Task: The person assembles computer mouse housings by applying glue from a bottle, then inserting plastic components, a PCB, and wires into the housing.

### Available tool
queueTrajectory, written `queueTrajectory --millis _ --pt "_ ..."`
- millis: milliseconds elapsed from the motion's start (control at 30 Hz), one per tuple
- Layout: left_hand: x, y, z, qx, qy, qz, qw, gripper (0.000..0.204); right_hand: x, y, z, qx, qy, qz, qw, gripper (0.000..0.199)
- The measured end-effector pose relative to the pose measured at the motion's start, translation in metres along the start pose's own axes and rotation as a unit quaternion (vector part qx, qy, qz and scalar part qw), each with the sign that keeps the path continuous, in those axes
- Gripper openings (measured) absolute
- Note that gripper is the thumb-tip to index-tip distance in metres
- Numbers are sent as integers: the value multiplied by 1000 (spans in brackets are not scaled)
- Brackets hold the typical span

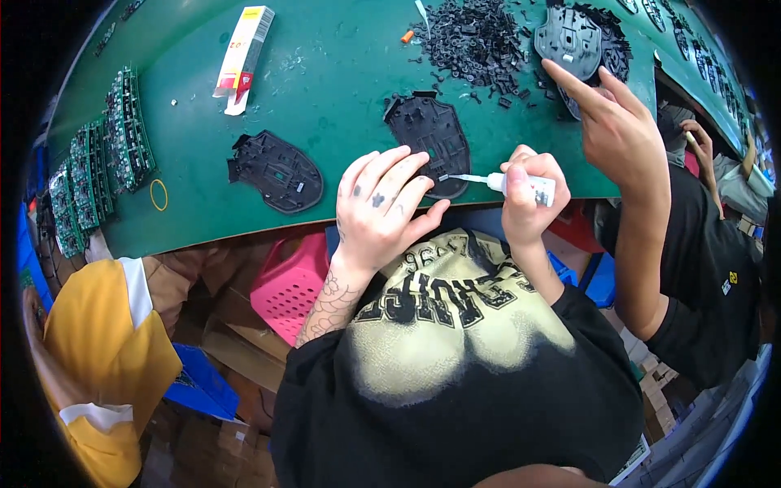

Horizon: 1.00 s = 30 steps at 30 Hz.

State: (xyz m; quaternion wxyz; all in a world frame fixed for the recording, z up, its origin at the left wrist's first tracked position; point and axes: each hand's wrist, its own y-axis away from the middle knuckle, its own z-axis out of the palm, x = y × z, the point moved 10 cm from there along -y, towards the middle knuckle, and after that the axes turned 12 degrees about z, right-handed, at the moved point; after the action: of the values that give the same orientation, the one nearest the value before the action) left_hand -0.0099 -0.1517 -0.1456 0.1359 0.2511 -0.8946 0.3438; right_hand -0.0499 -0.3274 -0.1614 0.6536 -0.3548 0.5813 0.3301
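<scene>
A black plastic shell with moulded ribs lies at the table's near edge. My left hand rests over its left side, fingers stretched out and thumb apart, fingertips touching it. In my closed right hand is a small white glue bottle, tipped sideways. Its thin nozzle points left, with the tip at a small pale piece near the shell's lower end. I cannot tell whether the tip touches it. A second similar shell lies to the left.
Several green circuit boards stand in rows at far left, near a yellow rubber band. An opened carton lies behind. Small black parts are heaped at the back. On the right, a co-worker's hand reaches toward stacked shells.
</scene>
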Motion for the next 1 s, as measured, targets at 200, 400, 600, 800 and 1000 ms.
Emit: queueTrajectory --millis 200,400,600,800,1000 --pt "-1 -1 0 4 2 3 1000 22 -6 -1 2 6 43 -14 999 12" --pt "-1 -1 1 5 -4 8 1000 22 0 -1 1 -1 26 -5 1000 13" --pt "-1 -1 1 3 -8 10 1000 23 0 -1 1 -3 30 2 1000 13" --pt "0 -1 2 2 -5 12 1000 24 -1 -1 1 2 30 6 1000 14" --pt "-1 -1 2 1 -2 10 1000 26 -1 -1 -1 7 -2 -3 1000 12"
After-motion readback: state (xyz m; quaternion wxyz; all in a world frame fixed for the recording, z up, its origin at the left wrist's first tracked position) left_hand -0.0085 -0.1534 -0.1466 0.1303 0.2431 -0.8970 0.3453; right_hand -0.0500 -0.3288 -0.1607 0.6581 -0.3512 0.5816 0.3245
